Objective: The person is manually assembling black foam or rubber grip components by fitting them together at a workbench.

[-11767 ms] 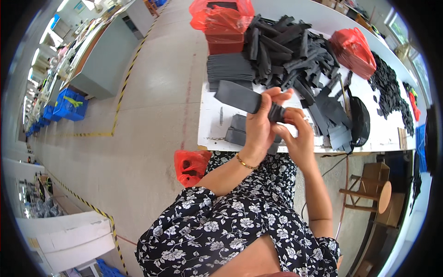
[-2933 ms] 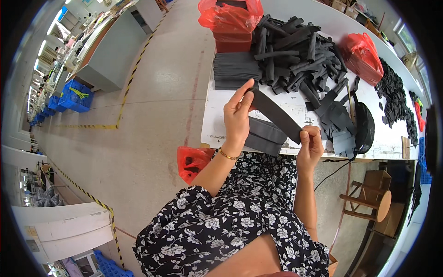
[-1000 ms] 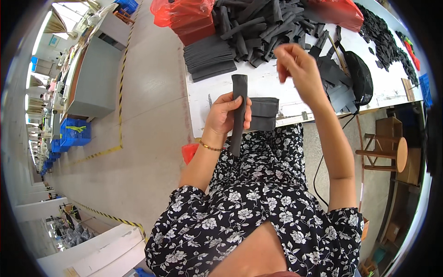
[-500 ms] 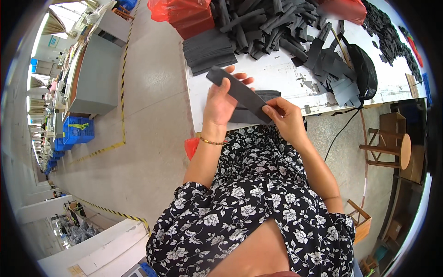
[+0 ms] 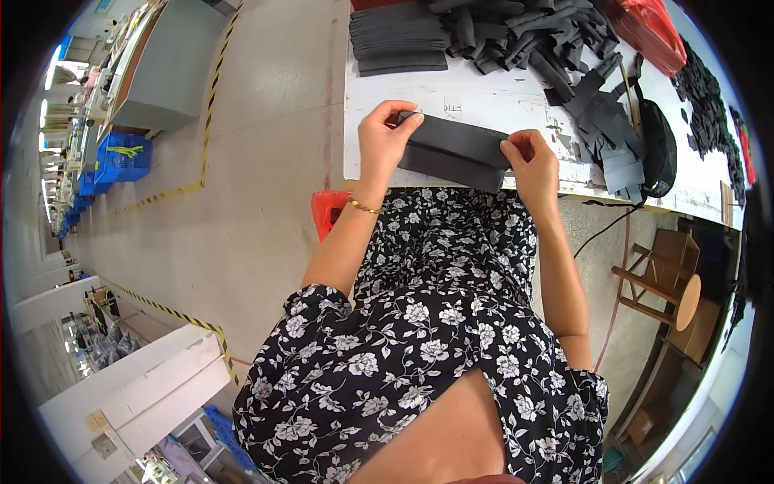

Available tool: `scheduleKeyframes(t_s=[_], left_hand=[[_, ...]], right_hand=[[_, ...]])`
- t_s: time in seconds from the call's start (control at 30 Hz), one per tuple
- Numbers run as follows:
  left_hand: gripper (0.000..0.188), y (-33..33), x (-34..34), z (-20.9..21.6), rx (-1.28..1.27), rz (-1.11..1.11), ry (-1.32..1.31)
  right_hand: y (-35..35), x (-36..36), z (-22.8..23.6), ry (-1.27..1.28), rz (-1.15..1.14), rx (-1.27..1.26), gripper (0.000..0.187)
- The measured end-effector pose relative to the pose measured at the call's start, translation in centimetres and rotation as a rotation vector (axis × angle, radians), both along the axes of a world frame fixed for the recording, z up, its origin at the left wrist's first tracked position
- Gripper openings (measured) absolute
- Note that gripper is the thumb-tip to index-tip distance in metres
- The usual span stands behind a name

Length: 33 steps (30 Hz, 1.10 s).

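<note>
Between my hands stretches a flat black fabric strip (image 5: 461,135), held level just above the table's near edge. My left hand (image 5: 385,139) pinches its left end between thumb and fingers. At the right end, my right hand (image 5: 532,161) has a similar pinch. Right under and in front of the strip lie more dark strips (image 5: 451,168), partly covered by it. Farther off to the left, a neat stack of black strips (image 5: 398,40) sits at the table's edge. A loose heap of dark, curled strips (image 5: 524,31) spreads behind.
The white worktable (image 5: 476,101) also bears a red plastic bag (image 5: 645,32), flat grey-black pieces (image 5: 603,133) and a black rounded case (image 5: 659,149) with a cable. A red plastic thing (image 5: 324,211) hangs by the near left corner. Right of me stands a wooden stool (image 5: 665,294).
The strip has swung from slanting to nearly level and come down over the dark strips on the table. My hands have moved apart to its two ends. The view has shifted too.
</note>
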<state>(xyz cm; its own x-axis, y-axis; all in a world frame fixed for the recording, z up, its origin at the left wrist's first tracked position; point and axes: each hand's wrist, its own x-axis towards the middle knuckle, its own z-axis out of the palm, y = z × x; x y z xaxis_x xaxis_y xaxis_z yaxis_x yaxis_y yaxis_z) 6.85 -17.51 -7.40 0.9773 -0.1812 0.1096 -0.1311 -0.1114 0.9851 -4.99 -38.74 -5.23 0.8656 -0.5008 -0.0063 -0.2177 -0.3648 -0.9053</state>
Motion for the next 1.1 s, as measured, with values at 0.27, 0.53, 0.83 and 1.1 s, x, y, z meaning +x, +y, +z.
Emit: scheduleKeyframes(t_s=[0.27,0.53,0.83,1.1], left_hand=[[0.022,-2.4,0.6,-1.8,0.461,0.109,-0.460],[0.010,-9.7,11.1,3.0,0.085,0.121,-0.393],[0.034,-18.0,21.9,3.3,0.890,-0.057,-0.987],[0.023,-15.9,20.4,4.5,0.063,-0.023,-0.326]], right_hand=[[-0.5,0.3,-2.3,0.014,-0.052,-0.384,0.014],[-14.9,-1.9,-2.4,-0.049,-0.330,-0.548,0.009],[-22.1,-7.0,-3.2,0.006,-0.440,-0.607,0.006],[-22.7,-1.2,-3.7,-0.210,-0.235,-0.737,0.006]])
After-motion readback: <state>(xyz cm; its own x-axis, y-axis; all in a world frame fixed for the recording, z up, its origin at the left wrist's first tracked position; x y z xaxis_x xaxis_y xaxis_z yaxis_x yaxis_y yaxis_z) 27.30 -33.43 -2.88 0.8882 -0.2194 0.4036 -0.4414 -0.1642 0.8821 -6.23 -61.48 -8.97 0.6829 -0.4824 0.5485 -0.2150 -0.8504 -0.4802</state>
